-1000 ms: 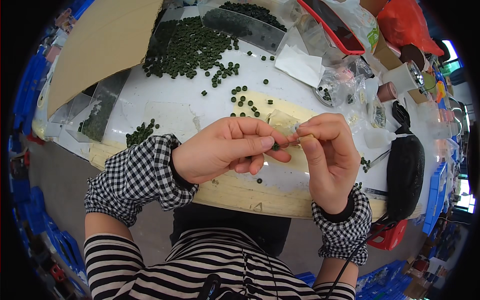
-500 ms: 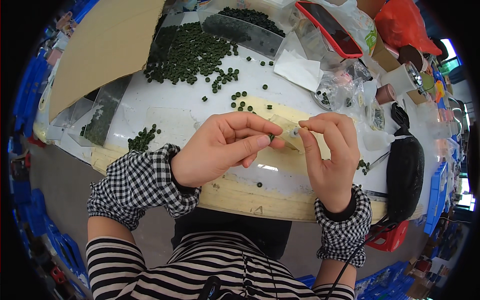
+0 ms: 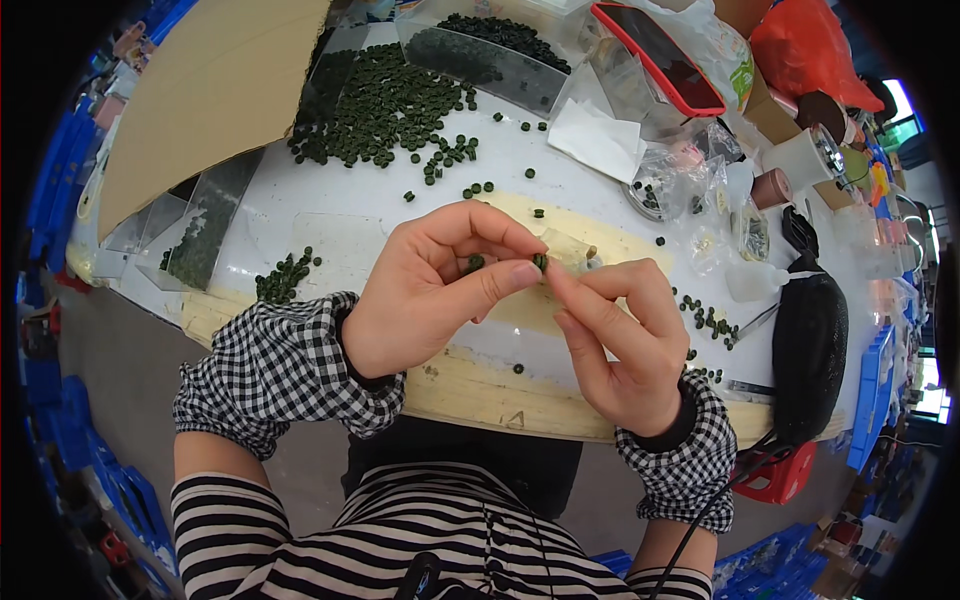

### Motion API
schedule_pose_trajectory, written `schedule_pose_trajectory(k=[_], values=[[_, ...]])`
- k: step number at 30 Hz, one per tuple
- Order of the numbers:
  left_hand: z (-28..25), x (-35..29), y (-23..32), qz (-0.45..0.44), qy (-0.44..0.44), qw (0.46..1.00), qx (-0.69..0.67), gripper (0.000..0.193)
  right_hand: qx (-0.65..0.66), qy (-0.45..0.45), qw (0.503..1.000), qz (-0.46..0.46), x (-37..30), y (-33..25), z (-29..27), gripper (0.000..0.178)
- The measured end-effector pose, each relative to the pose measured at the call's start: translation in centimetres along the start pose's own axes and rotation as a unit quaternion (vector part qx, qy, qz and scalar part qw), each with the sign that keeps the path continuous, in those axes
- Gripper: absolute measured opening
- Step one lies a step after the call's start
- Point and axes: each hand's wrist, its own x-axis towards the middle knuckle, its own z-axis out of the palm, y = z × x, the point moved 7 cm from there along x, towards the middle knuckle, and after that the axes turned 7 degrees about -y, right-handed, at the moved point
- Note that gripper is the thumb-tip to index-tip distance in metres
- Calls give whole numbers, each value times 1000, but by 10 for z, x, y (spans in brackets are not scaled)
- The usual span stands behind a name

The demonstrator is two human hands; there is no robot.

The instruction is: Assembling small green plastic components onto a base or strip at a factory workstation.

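Between the thumb and index finger of my left hand [image 3: 420,280] is a small, round, dark green grooved piece [image 3: 540,262]. A second green piece [image 3: 475,263] shows among the curled fingers of that hand. My right hand [image 3: 630,340] reaches in from the right, its index fingertip against the pinched piece. Its thumb stands apart from that finger, and no object shows in its grip. Just beyond the fingertips, a pale translucent pouch-like thing [image 3: 568,248] with a brownish tip lies on a yellowish sheet [image 3: 640,245], partly hidden by my hands.
Many similar green pieces form a heap [image 3: 385,105] at the back. A clear bin [image 3: 490,60] holds more. Cardboard [image 3: 210,90] leans at the left. A red-cased phone [image 3: 660,60], white tissue [image 3: 597,138] and black pouch [image 3: 810,350] are toward the right.
My right hand has left the tip of the pale pouch-like thing and moved left to the piece in my left hand. Several green pieces on the right are now uncovered.
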Motion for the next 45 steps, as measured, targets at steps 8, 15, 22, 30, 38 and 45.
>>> schedule_pose_trajectory(k=[8,15,22,30,38,45], values=[[-5,-5,2,6,26,999,34,20,31,-10,999,12,-2,3,5,45],[-4,-5,5,3,8,998,56,20,34,-12,999,12,-2,2,3,45],[-4,-5,6,27,11,996,83,19,28,-22,999,4,-3,2,5,48],[-6,-5,0,6,12,996,86,18,17,-33,999,-4,-3,2,7,50],[-7,-5,-1,2,14,997,82,17,16,-36,999,-10,-4,2,8,51],[-7,-4,-5,-20,19,997,71,17,-5,-48,999,-19,-3,2,9,52]])
